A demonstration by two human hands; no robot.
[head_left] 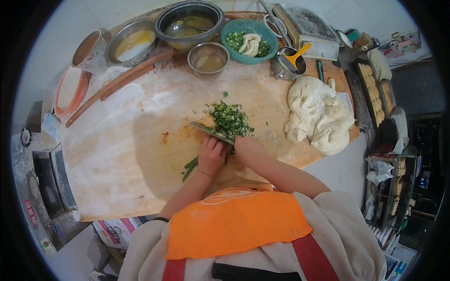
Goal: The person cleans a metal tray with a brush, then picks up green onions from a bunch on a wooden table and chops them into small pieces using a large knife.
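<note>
Near the middle of the floured wooden board [109,158], my right hand [249,149] is closed around the handle end of a knife [211,132], whose blade points up and to the left. My left hand [212,154] lies just below the blade, its fingertips close to it, on green onion stalks [191,167] whose dark green ends stick out to the lower left. Its fingers hide most of the stalks. Directly beyond the blade is a heap of chopped green onion [230,119], with a few loose bits around it.
A large dough mass [318,114] rests at the right. Along the back stand a teal bowl [270,52] with greens and dough strips, a metal bowl [208,72], a dark pot [160,26] and a metal cup [281,75] with an orange-handled scraper [302,49]. Rolling pins [116,84] lie at the upper left.
</note>
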